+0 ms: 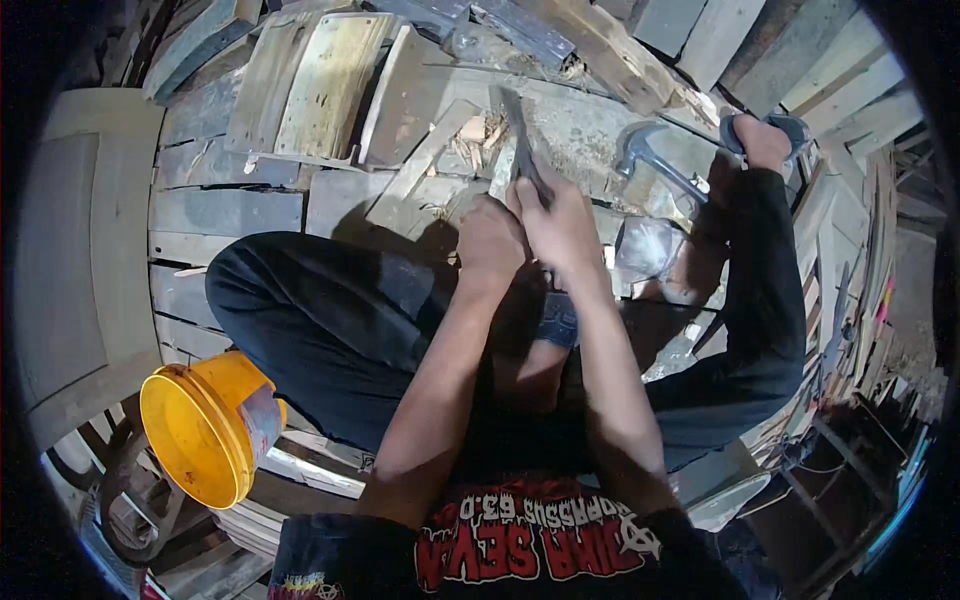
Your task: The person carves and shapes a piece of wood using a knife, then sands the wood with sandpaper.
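My right hand (560, 228) is closed around a long, dark, flat blade (519, 128) that points away from me over the boards; its handle is hidden in the grip. Pressed close beside it, my left hand (492, 238) is curled into a grip. What lies inside those fingers is hidden, though a pale sliver shows between the hands and the blade. Broken wood chips (474, 150) lie just beyond, next to a narrow wooden strip (420, 165). A claw hammer (660, 165) rests on the boards to the right.
A yellow bucket (196, 436) lies tipped at my left. Curved planks (330, 85) are stacked at the far left, and more timber (620, 60) lies at the far side. A shiny clear packet (648, 248) is near my right leg. My crossed legs frame the work spot.
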Demonstrator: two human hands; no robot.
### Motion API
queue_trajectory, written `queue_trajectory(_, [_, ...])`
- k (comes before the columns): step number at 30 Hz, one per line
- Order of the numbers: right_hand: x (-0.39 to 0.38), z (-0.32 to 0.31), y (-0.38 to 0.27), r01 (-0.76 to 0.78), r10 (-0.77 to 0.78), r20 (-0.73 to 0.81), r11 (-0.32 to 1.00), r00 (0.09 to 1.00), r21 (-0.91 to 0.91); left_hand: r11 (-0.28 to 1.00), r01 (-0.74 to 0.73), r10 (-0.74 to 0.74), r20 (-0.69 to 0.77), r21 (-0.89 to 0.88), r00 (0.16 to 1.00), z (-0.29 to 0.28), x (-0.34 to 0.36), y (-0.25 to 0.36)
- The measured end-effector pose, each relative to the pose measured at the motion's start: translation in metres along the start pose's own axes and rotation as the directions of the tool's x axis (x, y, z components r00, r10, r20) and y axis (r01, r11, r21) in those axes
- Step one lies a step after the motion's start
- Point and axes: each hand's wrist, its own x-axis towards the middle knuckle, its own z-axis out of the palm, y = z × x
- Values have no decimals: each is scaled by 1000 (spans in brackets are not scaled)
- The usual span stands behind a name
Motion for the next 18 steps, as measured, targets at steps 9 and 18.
queue_trajectory(9, [-53,-31,8,-34,21,89,989,996,143,999,2,1,71,-36,997,-13,0,3])
queue_trajectory(18, [-67,-40,17,-331,285,227,923,931,197,995,50,-44,-67,91,997,-16,1,33])
